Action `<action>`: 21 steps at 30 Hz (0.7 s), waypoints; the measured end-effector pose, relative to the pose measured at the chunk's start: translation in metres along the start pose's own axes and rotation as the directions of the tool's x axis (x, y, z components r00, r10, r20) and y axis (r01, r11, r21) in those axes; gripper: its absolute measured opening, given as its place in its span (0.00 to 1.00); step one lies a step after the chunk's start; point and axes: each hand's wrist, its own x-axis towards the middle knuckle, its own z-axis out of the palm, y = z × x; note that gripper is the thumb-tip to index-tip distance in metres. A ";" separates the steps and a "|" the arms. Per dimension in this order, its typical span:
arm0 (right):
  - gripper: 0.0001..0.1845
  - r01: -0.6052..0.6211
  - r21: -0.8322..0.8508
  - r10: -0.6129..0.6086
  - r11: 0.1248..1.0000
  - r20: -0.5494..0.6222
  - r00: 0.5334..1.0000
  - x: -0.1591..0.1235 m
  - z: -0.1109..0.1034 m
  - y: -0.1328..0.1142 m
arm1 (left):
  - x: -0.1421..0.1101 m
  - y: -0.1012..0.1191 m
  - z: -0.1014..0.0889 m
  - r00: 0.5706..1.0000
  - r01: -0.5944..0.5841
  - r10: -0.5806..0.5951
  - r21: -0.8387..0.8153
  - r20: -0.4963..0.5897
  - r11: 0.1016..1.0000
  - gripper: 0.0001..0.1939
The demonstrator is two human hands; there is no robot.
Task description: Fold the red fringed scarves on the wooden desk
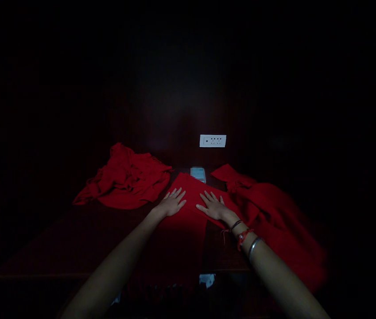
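Note:
A red cloth (183, 232), perhaps a scarf, lies flat on the dark table and reaches over its front edge. Its far end turns at a corner, and a strip runs off to the right. My left hand (172, 204) rests palm down on the cloth with the fingers spread. Close by on the right, my right hand (214, 206) also presses flat on it, fingers apart. Neither hand grips anything. Bracelets circle my right wrist.
A crumpled heap of red cloth (131, 181) lies at the left, and more loose red cloth (274, 208) at the right hangs over the edge. A pale rectangular object (198, 174) lies behind my hands. A white socket panel (213, 141) is on the wall. The surroundings are very dark.

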 end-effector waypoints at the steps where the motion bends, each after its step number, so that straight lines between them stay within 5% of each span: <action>1: 0.42 -0.010 -0.005 0.010 1.000 0.033 0.999 0.001 0.000 0.002 | 0.001 0.000 0.001 0.999 0.030 -0.030 -0.005 0.037 1.000 0.30; 8: 0.42 -0.059 -0.010 0.060 0.998 0.049 0.997 -0.002 -0.002 0.012 | -0.004 -0.002 -0.001 0.941 0.330 -0.331 0.036 0.063 0.943 0.37; 13: 0.37 0.005 -0.036 -0.009 0.999 -0.125 0.992 0.003 -0.005 0.003 | -0.010 0.004 -0.008 0.906 0.416 -0.419 0.060 0.057 0.907 0.37; 17: 0.30 0.232 -0.128 -0.249 0.964 -0.147 0.957 0.032 -0.024 -0.019 | -0.018 0.014 -0.016 0.881 0.460 -0.466 0.083 0.082 0.884 0.36; 21: 0.26 0.517 -0.187 -0.529 0.835 -0.012 0.849 0.075 -0.036 -0.046 | -0.024 0.020 -0.018 0.867 0.479 -0.484 0.071 0.120 0.875 0.36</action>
